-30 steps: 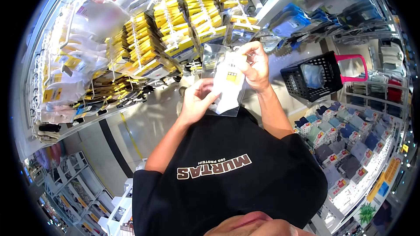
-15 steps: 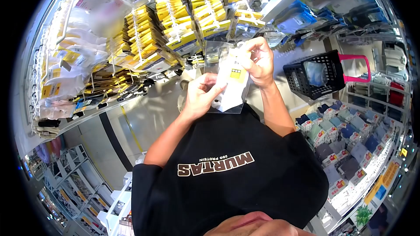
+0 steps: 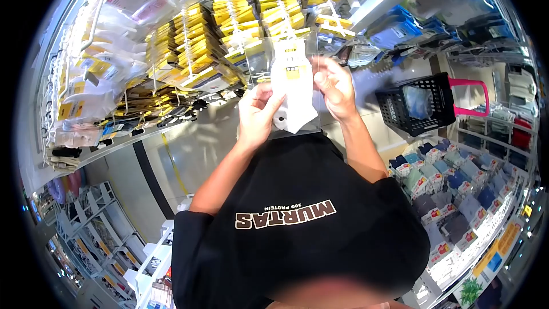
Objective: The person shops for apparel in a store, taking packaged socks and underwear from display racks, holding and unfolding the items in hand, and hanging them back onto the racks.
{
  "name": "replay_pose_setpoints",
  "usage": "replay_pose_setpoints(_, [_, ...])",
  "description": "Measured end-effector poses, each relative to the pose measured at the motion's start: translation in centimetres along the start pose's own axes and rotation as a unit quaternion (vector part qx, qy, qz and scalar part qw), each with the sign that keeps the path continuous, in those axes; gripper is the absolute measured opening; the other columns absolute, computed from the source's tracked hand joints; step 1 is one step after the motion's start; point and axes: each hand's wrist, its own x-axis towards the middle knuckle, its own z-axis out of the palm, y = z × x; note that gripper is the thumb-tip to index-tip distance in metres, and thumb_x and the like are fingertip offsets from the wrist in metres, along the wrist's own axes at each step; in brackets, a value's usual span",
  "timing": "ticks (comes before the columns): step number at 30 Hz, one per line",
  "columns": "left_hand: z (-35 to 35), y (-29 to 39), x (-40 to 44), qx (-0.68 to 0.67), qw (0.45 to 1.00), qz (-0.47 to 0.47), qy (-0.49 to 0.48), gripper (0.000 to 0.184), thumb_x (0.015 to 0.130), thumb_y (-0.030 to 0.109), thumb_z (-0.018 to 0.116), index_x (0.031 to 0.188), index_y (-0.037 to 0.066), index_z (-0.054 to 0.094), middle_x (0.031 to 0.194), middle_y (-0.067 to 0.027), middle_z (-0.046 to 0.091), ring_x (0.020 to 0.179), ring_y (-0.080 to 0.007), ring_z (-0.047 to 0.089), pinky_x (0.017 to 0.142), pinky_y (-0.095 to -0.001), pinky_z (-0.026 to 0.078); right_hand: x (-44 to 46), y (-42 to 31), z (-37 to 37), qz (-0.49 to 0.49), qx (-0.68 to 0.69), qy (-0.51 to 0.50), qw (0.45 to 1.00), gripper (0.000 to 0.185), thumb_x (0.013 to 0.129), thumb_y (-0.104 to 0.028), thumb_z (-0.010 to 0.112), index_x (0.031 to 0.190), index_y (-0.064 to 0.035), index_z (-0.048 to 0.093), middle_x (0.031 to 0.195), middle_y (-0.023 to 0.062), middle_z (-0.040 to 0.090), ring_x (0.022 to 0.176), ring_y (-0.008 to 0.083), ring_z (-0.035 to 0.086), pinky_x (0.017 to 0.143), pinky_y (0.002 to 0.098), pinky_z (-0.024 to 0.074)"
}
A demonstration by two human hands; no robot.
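Note:
A clear plastic packet (image 3: 297, 88) with a white item and a yellow-and-white label inside is held upright before my chest. My left hand (image 3: 257, 111) pinches its left edge, thumb over the front. Beside the packet's right edge is my right hand (image 3: 336, 88), its fingers curled and slightly blurred; whether it still touches the plastic is unclear. Past the packet hang rows of yellow-carded packs (image 3: 234, 20) on white hooks.
A black basket (image 3: 420, 103) with a pink handle, holding a clear package, stands on the floor at the right. Folded items (image 3: 452, 194) fill a display at the lower right. White packs (image 3: 103, 63) hang at the left, above a shelf edge. White racks (image 3: 103, 234) stand lower left.
The packet has turned more upright and risen slightly, its label now facing up more plainly. My right hand has shifted from the packet's top corner down to beside its right edge.

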Motion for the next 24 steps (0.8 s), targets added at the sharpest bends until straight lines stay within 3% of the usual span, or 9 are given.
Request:
replay_pose_setpoints(6, [0.8, -0.2, -0.4, 0.022, 0.999, -0.007, 0.043, 0.023, 0.099, 0.012, 0.053, 0.113, -0.005, 0.062, 0.099, -0.0039, 0.067, 0.086, -0.006, 0.059, 0.079, -0.0211, 0.047, -0.6, 1.1, 0.6, 0.034, -0.047, 0.029, 0.998, 0.03, 0.095, -0.016, 0.062, 0.117, 0.0045, 0.056, 0.098, 0.0059, 0.066, 0.083, 0.0092, 0.062, 0.074, 0.0234, 0.0496])
replay_pose_setpoints(9, [1.8, 1.1, -1.2, 0.172, 0.976, 0.106, -0.083, 0.044, 0.097, 0.022, 0.055, 0.132, -0.005, 0.05, 0.123, -0.0152, 0.057, 0.114, -0.0205, 0.054, 0.099, -0.0337, 0.041, -0.2, 3.1, 0.0, 0.04, -0.044, 0.104, 0.993, 0.038, 0.098, -0.022, 0.057, 0.124, 0.0054, 0.052, 0.093, 0.0025, 0.063, 0.077, 0.0079, 0.059, 0.069, 0.0219, 0.0485])
replay_pose_setpoints(11, [1.8, 2.2, -0.9, 0.216, 0.936, 0.143, -0.237, 0.065, 0.092, 0.041, 0.06, 0.139, -0.001, 0.043, 0.139, -0.0213, 0.045, 0.129, -0.0304, 0.045, 0.108, -0.0407, 0.032, -0.6, 3.4, -1.3, 0.051, 0.116, -0.034, 0.991, 0.044, 0.099, -0.027, 0.054, 0.127, 0.0068, 0.049, 0.088, 0.0019, 0.059, 0.073, 0.0084, 0.056, 0.064, 0.0214, 0.0473])
replay_pose_setpoints(14, [2.8, 2.9, -1.2, 0.333, 0.873, 0.206, -0.29, 0.058, 0.093, 0.046, 0.055, 0.129, 0.001, 0.055, 0.138, -0.0195, 0.05, 0.128, -0.0313, 0.047, 0.107, -0.0415, 0.034, 0.0, 6.2, -2.8, 0.163, 0.405, -0.141, 0.889, 0.053, 0.097, -0.032, 0.053, 0.126, 0.0117, 0.045, 0.084, 0.0077, 0.054, 0.069, 0.0117, 0.051, 0.054, 0.0208, 0.0438])
replay_pose_setpoints(16, [3.0, 2.7, -1.1, 0.317, 0.882, 0.208, -0.28, 0.033, 0.09, 0.023, 0.063, 0.113, 0.0, 0.064, 0.126, -0.0175, 0.059, 0.118, -0.0291, 0.055, 0.101, -0.0394, 0.041, -1.0, 3.5, -0.1, 0.179, 0.34, 0.024, 0.923, 0.049, 0.096, -0.032, 0.053, 0.118, 0.0113, 0.05, 0.07, 0.0073, 0.049, 0.061, 0.0143, 0.047, 0.052, 0.0245, 0.04])
replay_pose_setpoints(19, [3.0, 2.8, -1.1, 0.287, 0.904, 0.201, -0.245, 0.018, 0.085, 0.001, 0.065, 0.103, -0.003, 0.065, 0.113, -0.015, 0.066, 0.105, -0.0262, 0.063, 0.094, -0.0351, 0.047, -1.3, 3.8, 0.3, 0.148, 0.357, -0.028, 0.922, 0.048, 0.095, -0.027, 0.056, 0.123, 0.01, 0.047, 0.079, 0.0096, 0.053, 0.069, 0.0147, 0.052, 0.053, 0.0228, 0.0437])
replay_pose_setpoints(22, [2.9, 2.2, -1.3, 0.259, 0.927, 0.202, -0.179, 0.016, 0.086, 0.007, 0.067, 0.101, -0.001, 0.066, 0.112, -0.0124, 0.066, 0.1, -0.025, 0.063, 0.087, -0.0335, 0.048, 0.3, 5.2, -1.8, 0.141, 0.405, -0.118, 0.896, 0.045, 0.094, -0.028, 0.058, 0.122, 0.0059, 0.049, 0.076, 0.0095, 0.052, 0.063, 0.0166, 0.052, 0.051, 0.0251, 0.043])
replay_pose_setpoints(23, [3.1, 2.5, -1.6, 0.238, 0.945, 0.179, -0.138, 0.016, 0.088, 0.005, 0.065, 0.102, -0.002, 0.066, 0.107, -0.0115, 0.067, 0.095, -0.0191, 0.063, 0.083, -0.0294, 0.049, 0.8, 5.3, -3.1, 0.085, 0.28, -0.099, 0.951, 0.04, 0.093, -0.03, 0.059, 0.116, 0.0018, 0.053, 0.073, 0.008, 0.052, 0.056, 0.0178, 0.05, 0.048, 0.0283, 0.0424])
replay_pose_setpoints(24, [2.4, 2.2, -1.7, 0.245, 0.953, 0.141, -0.108, 0.015, 0.09, 0.006, 0.063, 0.102, -0.002, 0.066, 0.103, -0.0099, 0.067, 0.093, -0.0154, 0.063, 0.082, -0.0271, 0.049, 1.3, 0.8, -1.9, 0.124, 0.123, 0.073, 0.982, 0.032, 0.094, -0.029, 0.058, 0.109, -0.0006, 0.056, 0.071, 0.0056, 0.051, 0.05, 0.0163, 0.049, 0.047, 0.0297, 0.0427])
